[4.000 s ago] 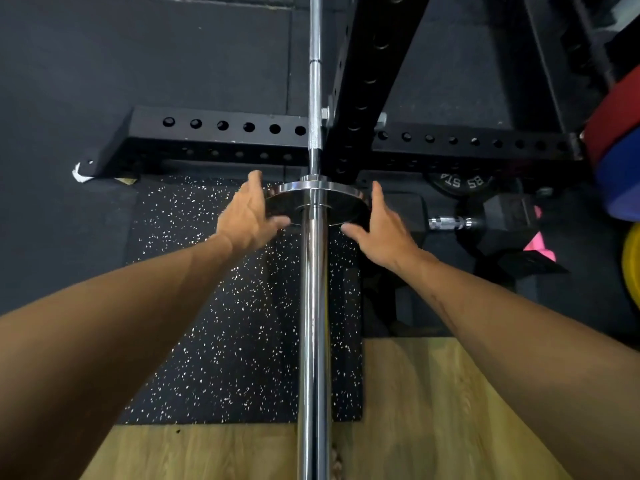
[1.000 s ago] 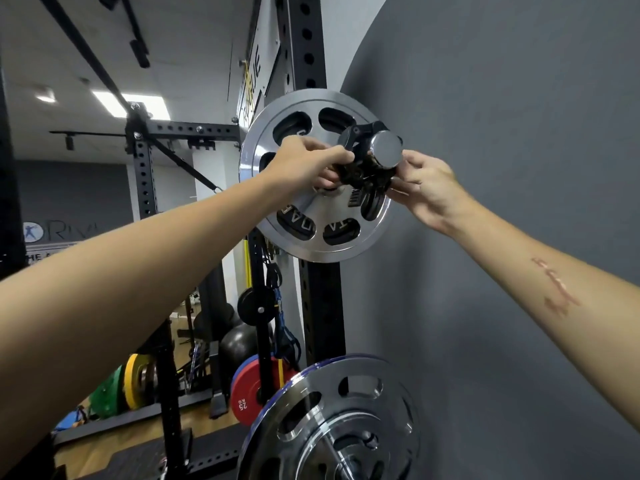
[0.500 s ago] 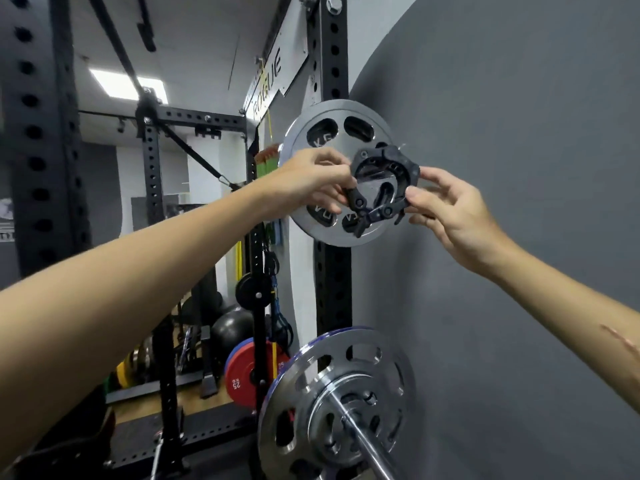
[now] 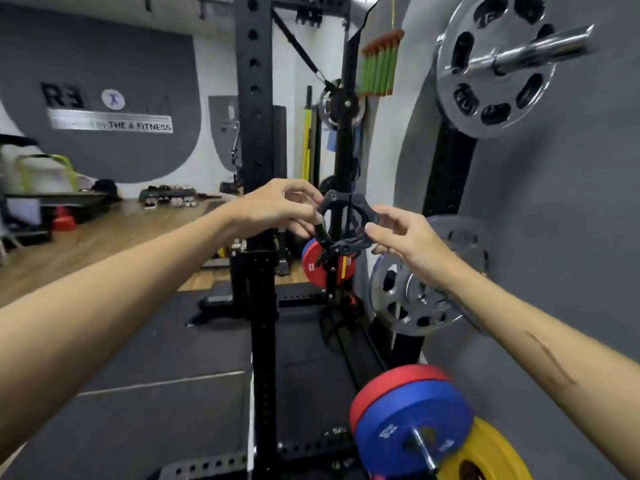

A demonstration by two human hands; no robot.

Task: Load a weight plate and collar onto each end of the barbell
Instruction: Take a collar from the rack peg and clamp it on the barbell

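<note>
A black clamp collar (image 4: pixel 341 220), its lever hanging open, is held in the air at chest height between both hands. My left hand (image 4: pixel 277 207) pinches its left rim and my right hand (image 4: pixel 405 237) grips its right side. A silver plate (image 4: pixel 491 64) hangs on a chrome storage peg (image 4: pixel 540 51) at the upper right, with no collar on the peg. A second silver plate (image 4: pixel 412 299) sits lower on the wall rack behind my right wrist. The barbell is out of view.
A black rack upright (image 4: pixel 256 168) stands just left of the collar. Red, blue and yellow bumper plates (image 4: pixel 415 424) sit on a low peg at the bottom right. Another red plate (image 4: pixel 317 261) is stored behind the collar. The grey wall (image 4: pixel 571 237) is close on the right.
The collar has come off the storage peg and moved down and away from the upper silver plate, still in both hands. My view has swung left and down into the room.
</note>
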